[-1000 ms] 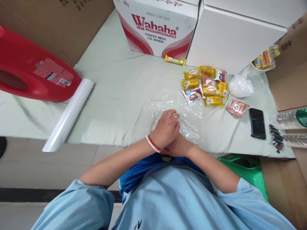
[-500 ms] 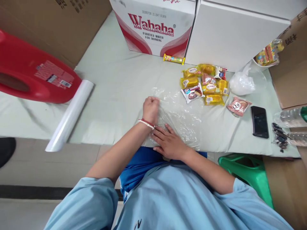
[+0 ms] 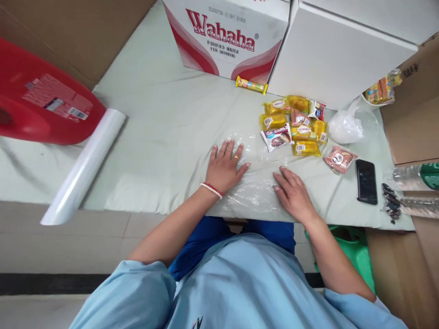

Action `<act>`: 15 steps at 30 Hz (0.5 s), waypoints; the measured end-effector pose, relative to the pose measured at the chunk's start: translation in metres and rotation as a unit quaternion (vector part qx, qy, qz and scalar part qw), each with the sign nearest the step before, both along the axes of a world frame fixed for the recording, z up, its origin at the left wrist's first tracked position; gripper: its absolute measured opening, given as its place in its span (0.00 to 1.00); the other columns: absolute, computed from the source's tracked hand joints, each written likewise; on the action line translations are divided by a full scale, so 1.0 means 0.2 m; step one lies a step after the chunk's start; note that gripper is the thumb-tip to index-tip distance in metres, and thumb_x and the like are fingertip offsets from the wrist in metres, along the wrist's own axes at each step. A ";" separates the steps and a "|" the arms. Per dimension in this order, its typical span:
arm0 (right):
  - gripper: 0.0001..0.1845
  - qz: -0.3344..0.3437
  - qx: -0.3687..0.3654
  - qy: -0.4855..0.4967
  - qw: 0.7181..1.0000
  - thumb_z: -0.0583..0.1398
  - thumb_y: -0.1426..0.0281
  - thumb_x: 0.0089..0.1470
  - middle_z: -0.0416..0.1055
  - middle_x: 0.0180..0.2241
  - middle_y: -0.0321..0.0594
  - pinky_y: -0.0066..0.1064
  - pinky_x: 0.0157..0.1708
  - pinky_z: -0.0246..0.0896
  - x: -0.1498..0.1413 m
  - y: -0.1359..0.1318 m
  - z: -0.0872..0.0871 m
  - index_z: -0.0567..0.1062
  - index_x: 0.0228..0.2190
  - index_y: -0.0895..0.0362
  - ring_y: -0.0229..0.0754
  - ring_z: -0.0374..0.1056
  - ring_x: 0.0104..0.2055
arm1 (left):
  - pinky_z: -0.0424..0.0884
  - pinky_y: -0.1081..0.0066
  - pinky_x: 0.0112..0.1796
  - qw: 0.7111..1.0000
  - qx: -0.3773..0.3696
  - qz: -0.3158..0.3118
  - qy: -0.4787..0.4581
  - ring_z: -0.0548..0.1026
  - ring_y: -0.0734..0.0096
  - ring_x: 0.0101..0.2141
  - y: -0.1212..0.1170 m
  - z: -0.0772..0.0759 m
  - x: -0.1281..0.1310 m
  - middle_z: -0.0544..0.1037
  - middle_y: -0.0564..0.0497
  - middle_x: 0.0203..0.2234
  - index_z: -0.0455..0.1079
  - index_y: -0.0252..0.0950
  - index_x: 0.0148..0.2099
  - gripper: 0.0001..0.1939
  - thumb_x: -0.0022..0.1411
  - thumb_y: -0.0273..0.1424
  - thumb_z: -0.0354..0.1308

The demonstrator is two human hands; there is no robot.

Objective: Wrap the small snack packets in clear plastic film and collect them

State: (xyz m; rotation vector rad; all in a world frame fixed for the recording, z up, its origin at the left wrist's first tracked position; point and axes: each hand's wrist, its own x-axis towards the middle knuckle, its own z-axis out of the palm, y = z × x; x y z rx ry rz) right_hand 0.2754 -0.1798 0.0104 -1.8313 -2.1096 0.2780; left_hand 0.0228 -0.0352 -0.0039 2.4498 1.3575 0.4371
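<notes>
A: State of the hands?

B: Apart. Left hand palm down, fingers spread over the clear, crinkled plastic sheet; red-and-white beaded bracelet at that wrist. Right hand also palm down, fingers slightly spread, at the sheet's right side — cannot tell whether its fingertips touch plastic or cloth.

A: Sheet location?

B: On the pale green cloth-covered table, at the near edge, directly before the person.

A: Surroundings?

B: Beyond the right hand, a cluster of yellow-wrapped snack packets; a brown-and-white packet lies at the cluster's near left. To its right, a pinkish-brown packet, then a black rectangular phone. Far left — a white cylindrical roll, beside a red plastic jug.
</notes>
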 end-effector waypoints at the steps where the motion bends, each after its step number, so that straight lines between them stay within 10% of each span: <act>1: 0.24 -0.015 -0.001 -0.012 1.000 0.56 0.63 0.72 0.65 0.69 0.54 0.64 0.68 0.60 0.08 -0.01 -0.01 0.74 0.64 0.55 0.60 0.60 0.72 | 0.45 0.35 0.71 1.000 -0.002 0.000 -0.002 0.54 0.40 0.75 0.00 0.00 0.00 0.57 0.36 0.76 0.58 0.40 0.76 0.35 0.75 0.51 0.49; 6: 0.22 -0.063 0.064 -0.025 0.996 0.57 0.63 0.70 0.76 0.59 0.52 0.60 0.62 0.69 0.31 0.07 0.05 0.78 0.59 0.54 0.58 0.71 0.62 | 0.40 0.34 0.72 1.000 -0.005 -0.010 0.003 0.50 0.37 0.76 -0.01 -0.01 0.00 0.56 0.39 0.76 0.59 0.44 0.76 0.40 0.69 0.56 0.57; 15: 0.37 0.078 0.007 -0.138 0.987 0.56 0.79 0.58 0.66 0.69 0.51 0.63 0.74 0.44 0.26 0.79 0.15 0.68 0.68 0.58 0.58 0.56 0.74 | 0.39 0.33 0.71 1.000 -0.002 -0.012 0.020 0.49 0.37 0.76 -0.02 -0.01 0.01 0.56 0.35 0.76 0.60 0.40 0.76 0.42 0.69 0.57 0.56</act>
